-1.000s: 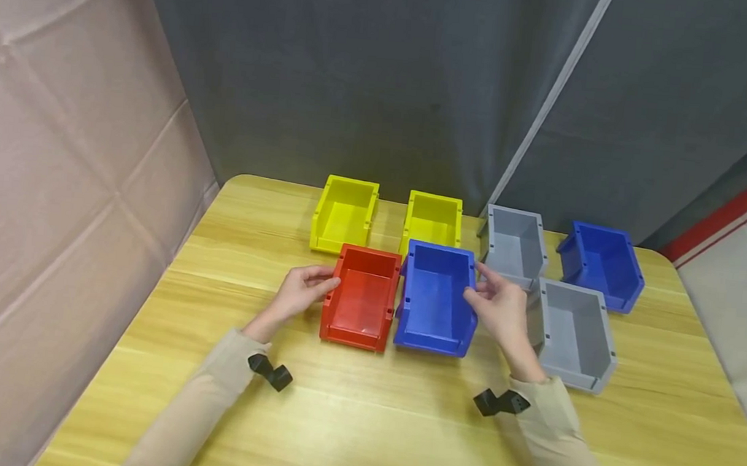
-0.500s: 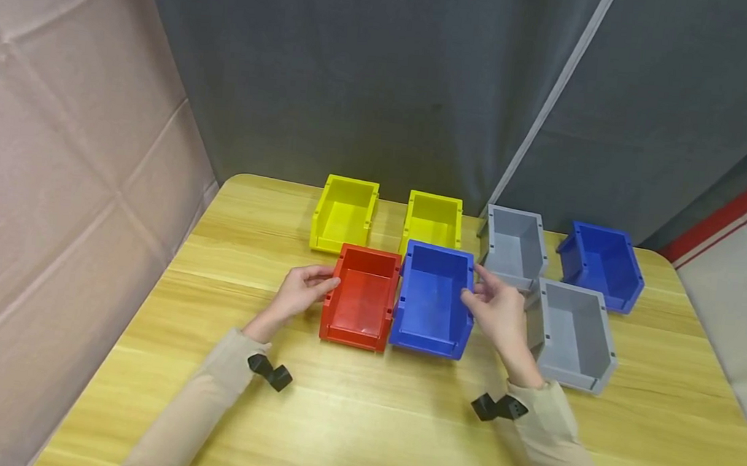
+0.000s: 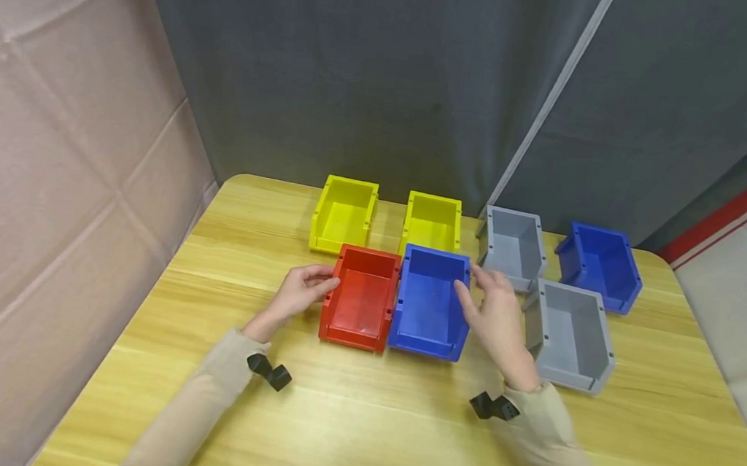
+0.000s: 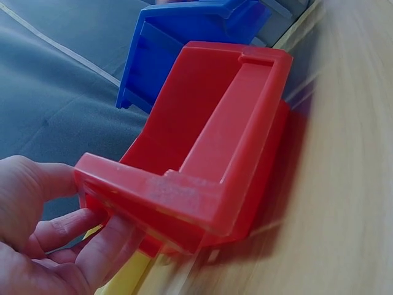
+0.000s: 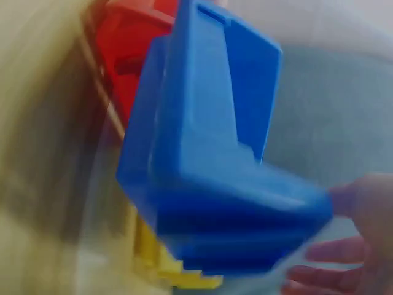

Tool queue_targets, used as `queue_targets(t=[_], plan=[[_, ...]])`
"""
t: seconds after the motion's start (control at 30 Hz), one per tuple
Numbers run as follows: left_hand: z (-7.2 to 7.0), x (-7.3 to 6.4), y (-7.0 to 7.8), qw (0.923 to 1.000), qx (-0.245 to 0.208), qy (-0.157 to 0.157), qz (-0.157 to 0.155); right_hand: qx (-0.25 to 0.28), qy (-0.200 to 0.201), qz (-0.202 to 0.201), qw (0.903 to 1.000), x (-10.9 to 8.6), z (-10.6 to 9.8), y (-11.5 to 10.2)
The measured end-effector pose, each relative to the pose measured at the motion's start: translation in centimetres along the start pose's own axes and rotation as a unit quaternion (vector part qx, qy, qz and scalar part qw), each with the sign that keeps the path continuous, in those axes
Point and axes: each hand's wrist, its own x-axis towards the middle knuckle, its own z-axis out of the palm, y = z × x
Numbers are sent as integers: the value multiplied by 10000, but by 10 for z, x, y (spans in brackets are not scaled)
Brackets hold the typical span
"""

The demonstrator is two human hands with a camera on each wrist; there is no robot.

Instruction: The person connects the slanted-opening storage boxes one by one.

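Note:
My left hand (image 3: 303, 291) pinches the left side wall of a red storage bin (image 3: 359, 301), thumb over the rim and fingers outside, as the left wrist view also shows. Right beside it, side by side, sits a blue storage bin (image 3: 432, 307). At that bin's right rim is my right hand (image 3: 497, 319), its thumb and fingers spread apart. The right wrist view is blurred; there the thumb reaches the corner of the blue bin (image 5: 221, 178), and the other fingers (image 5: 331, 276) stand off from its wall.
Two yellow bins (image 3: 345, 216) stand behind, the right one partly hidden by the blue bin. Two grey bins (image 3: 569, 340) and a second blue bin (image 3: 600, 269) are at the right. A dark curtain (image 3: 372, 79) hangs behind the wooden table (image 3: 358, 422).
The blue bin has moved slightly left and toward me, up against the red bin. My right hand followed, then its thumb and fingers spread apart. The left hand has stayed in place.

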Motion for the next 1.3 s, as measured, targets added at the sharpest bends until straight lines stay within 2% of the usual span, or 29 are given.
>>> queue_targets(t=[0.07, 0.1, 0.2, 0.3, 0.47, 0.63, 0.8, 0.93, 1.1, 1.3], plan=[[0, -1, 1, 10000, 10, -12, 11, -327, -52, -484, 9983, 2, 3, -10], [0, -1, 1, 10000, 5, -9, 20, -482, -215, -667, 9964, 3, 5, -15], [-1, -1, 1, 10000, -9, 6, 66, -809, -1011, -999, 9865, 7, 13, -30], [0, -1, 2, 9999, 7, 0, 110, -1189, -1743, -975, 9726, 12, 21, -41], [1, -2, 2, 9999, 41, -15, 112, -1340, -2291, -787, 9609, 16, 34, -45], [1, -1, 1, 9999, 26, -36, 111, -1318, -2329, -662, 9612, 15, 42, -45], [0, -1, 0, 10000, -36, -10, 88, -1380, -2241, -716, 9621, 16, 42, -44], [0, -1, -1, 9999, -54, 1, 115, -1510, -2278, -749, 9590, 17, 44, -44], [0, 0, -3, 9998, -47, -24, 187, -1566, -2434, -596, 9553, 15, 46, -42], [0, 0, -4, 9997, -55, -25, 242, -1571, -2358, -536, 9575, 16, 48, -37]])
